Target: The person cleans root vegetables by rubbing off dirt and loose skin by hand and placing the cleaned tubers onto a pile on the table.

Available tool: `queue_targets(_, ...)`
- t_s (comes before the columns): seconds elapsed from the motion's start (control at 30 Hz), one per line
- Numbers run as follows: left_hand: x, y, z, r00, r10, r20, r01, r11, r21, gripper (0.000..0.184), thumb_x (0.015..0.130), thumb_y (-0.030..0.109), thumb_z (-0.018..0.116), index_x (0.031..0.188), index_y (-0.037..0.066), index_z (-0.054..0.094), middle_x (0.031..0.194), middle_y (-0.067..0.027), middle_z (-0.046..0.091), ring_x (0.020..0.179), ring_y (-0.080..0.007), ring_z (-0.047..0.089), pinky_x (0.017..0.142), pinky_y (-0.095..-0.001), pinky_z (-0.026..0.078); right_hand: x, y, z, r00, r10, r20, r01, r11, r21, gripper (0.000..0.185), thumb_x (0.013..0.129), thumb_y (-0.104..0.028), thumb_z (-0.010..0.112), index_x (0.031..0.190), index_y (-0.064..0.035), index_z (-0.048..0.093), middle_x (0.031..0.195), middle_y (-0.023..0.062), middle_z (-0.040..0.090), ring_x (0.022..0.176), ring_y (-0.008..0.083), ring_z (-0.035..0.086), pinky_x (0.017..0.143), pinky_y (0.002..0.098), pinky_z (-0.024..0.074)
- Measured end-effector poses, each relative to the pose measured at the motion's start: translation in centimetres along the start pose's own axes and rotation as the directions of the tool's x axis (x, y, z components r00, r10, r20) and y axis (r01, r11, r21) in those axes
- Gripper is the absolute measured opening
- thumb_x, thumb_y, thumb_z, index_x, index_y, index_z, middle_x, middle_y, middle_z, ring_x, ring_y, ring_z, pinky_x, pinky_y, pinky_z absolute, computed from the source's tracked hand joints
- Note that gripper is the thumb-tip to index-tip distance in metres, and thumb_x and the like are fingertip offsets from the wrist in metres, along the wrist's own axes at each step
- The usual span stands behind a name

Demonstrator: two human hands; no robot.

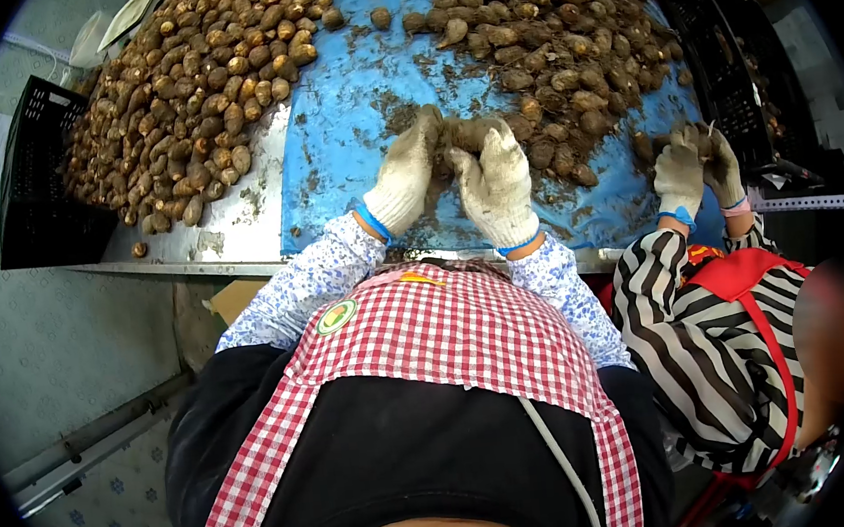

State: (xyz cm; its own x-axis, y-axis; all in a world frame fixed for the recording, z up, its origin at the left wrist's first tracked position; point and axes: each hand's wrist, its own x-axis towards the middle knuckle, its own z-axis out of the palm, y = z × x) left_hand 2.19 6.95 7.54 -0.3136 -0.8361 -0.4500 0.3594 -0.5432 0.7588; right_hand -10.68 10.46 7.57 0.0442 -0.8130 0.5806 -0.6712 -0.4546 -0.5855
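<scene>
My left hand (pixel 407 171), in a soiled white work glove with a blue cuff, is closed around the left end of a brown, hairy taro root (pixel 468 135). From the other side, my right hand (pixel 497 185), gloved the same way, grips that root with bent fingers. The two hands are close together above the blue sheet (pixel 334 171), where dirt and root fibres are scattered. Just beyond my right hand lies a heap of dirty, fibrous taro roots (pixel 567 80). My gloves partly hide the held root.
A heap of cleaner taro roots (pixel 206 92) covers the metal tabletop (pixel 246 199) at left, beside a black crate (pixel 44 186). On the right, a co-worker's gloved hands (pixel 690 170) are at the table near another black crate (pixel 726 66).
</scene>
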Motion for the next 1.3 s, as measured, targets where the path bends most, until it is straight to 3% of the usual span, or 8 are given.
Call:
queue_targets(0.13, 2.2, -0.4, -0.4, 0.989, -0.065, -0.130, 0.045, 0.987, -0.154, 0.056, 0.103, 0.049, 0.032, 0.114, 0.003, 0.060, 0.106, -0.0102, 0.064, 0.081, -0.0160, 0.065, 0.070, -0.0294, 0.058, -4.1, 2.2, 1.3, 0.960, -0.150, 0.238, 0.185, 0.974, -0.132, 0.024, 0.086, -0.023, 0.072, 0.087, -0.0014, 0.060, 0.087, 0.0112, 0.062, 0.072, 0.0167, 0.061, 0.058, 0.0288, 0.0569)
queue_targets(0.23, 2.4, -0.2, -2.0, 0.947, 0.280, 0.157, -0.280, 0.960, -0.019, 0.058, 0.103, 0.054, 0.030, 0.121, 0.005, 0.058, 0.105, -0.0081, 0.062, 0.084, -0.0157, 0.064, 0.068, -0.0280, 0.055, -5.0, 5.9, 1.5, 0.870, 0.395, 0.294, -0.480, 0.813, 0.329, 0.016, 0.090, -0.018, 0.067, 0.095, -0.0022, 0.065, 0.096, 0.0116, 0.063, 0.079, 0.0164, 0.062, 0.063, 0.0299, 0.0576)
queue_targets(0.4, 3.0, -1.3, -3.0, 0.925, 0.326, 0.194, -0.343, 0.938, 0.059, 0.057, 0.102, 0.055, 0.032, 0.120, 0.006, 0.057, 0.098, -0.0063, 0.061, 0.065, -0.0127, 0.056, 0.055, -0.0272, 0.051, -1.1, 2.6, -0.6, 0.909, 0.377, 0.176, -0.403, 0.695, 0.595, 0.026, 0.090, -0.017, 0.068, 0.112, -0.0039, 0.063, 0.102, 0.0112, 0.066, 0.090, 0.0178, 0.065, 0.075, 0.0318, 0.0566)
queue_targets(0.47, 2.2, -0.8, -2.6, 0.988, 0.119, 0.096, -0.111, 0.991, -0.078, 0.057, 0.101, 0.056, 0.034, 0.119, 0.006, 0.056, 0.096, -0.0061, 0.061, 0.064, -0.0126, 0.056, 0.054, -0.0261, 0.051, 0.7, 0.6, -0.8, 1.000, -0.010, -0.004, 0.010, 0.969, 0.248, 0.032, 0.088, -0.010, 0.070, 0.118, -0.0031, 0.060, 0.100, 0.0103, 0.066, 0.093, 0.0194, 0.063, 0.080, 0.0317, 0.0523)
queue_targets(0.73, 2.2, 0.4, -4.1, 0.990, 0.075, 0.119, -0.111, 0.938, 0.328, 0.064, 0.100, 0.059, 0.035, 0.124, 0.004, 0.055, 0.100, -0.0078, 0.065, 0.084, -0.0150, 0.063, 0.071, -0.0302, 0.056, 1.4, -0.6, -0.6, 0.884, 0.384, 0.269, -0.455, 0.840, 0.295, 0.033, 0.085, -0.015, 0.074, 0.113, -0.0005, 0.064, 0.105, 0.0148, 0.065, 0.097, 0.0244, 0.063, 0.084, 0.0361, 0.0505)
queue_targets(1.03, 3.8, -0.7, -5.9, 0.910, 0.180, 0.374, -0.406, 0.579, 0.707, 0.065, 0.102, 0.057, 0.030, 0.134, 0.003, 0.048, 0.120, -0.0147, 0.060, 0.107, -0.0198, 0.061, 0.085, -0.0319, 0.054, 3.2, 2.9, -0.2, 0.935, 0.322, 0.151, -0.306, 0.944, -0.120, 0.022, 0.088, -0.023, 0.066, 0.091, -0.0017, 0.064, 0.086, 0.0195, 0.066, 0.084, 0.0360, 0.065, 0.074, 0.0412, 0.0530)
queue_targets(1.2, 3.0, -0.1, -4.5, 0.985, -0.057, 0.165, 0.044, 0.995, 0.084, 0.075, 0.097, 0.065, 0.030, 0.129, 0.001, 0.052, 0.110, -0.0117, 0.063, 0.087, -0.0210, 0.065, 0.072, -0.0319, 0.060, 2.5, 4.6, -0.8, 0.892, 0.395, 0.217, -0.357, 0.913, -0.195, 0.028, 0.090, -0.029, 0.066, 0.085, -0.0016, 0.065, 0.085, 0.0217, 0.065, 0.079, 0.0342, 0.064, 0.062, 0.0423, 0.0503)
queue_targets(1.3, 3.7, -0.2, -6.0, 0.893, -0.051, 0.447, 0.120, 0.985, -0.128, 0.075, 0.096, 0.067, 0.031, 0.129, 0.003, 0.054, 0.101, -0.0105, 0.065, 0.071, -0.0133, 0.065, 0.052, -0.0247, 0.057, -0.6, 8.5, 2.2, 0.750, 0.486, 0.448, -0.656, 0.462, 0.597, 0.032, 0.093, -0.033, 0.064, 0.099, -0.0017, 0.065, 0.081, 0.0191, 0.065, 0.071, 0.0327, 0.064, 0.059, 0.0405, 0.0500)
